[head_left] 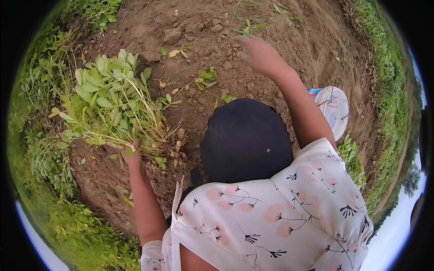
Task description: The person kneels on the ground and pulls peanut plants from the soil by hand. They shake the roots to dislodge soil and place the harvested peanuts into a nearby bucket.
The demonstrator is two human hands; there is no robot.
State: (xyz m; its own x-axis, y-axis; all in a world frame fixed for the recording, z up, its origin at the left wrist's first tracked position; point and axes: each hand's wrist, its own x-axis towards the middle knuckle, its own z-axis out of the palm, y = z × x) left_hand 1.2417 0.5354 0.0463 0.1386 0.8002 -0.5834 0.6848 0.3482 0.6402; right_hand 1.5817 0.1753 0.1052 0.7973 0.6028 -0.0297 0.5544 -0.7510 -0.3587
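Note:
On the left, my left hand (131, 151) is closed around the lower stems of a bunch of peanut plants (108, 97). The leaves spread up and away, while peanut pods (178, 151) hang among the roots on the side toward my body. My right arm reaches far forward over the bare soil. At its end my right hand (260, 54) is low over the ground, fingers stretched out and apart, close to a small green sprig (248, 30). I see nothing held in it.
A white bucket (333, 110) with a wire handle lies tilted beside my right arm. My dark-clothed knee (246, 140) fills the middle. Loose leaves (205, 79) and a few pods (168, 98) lie on the brown soil (194, 58). Green plants (49, 90) line the left side.

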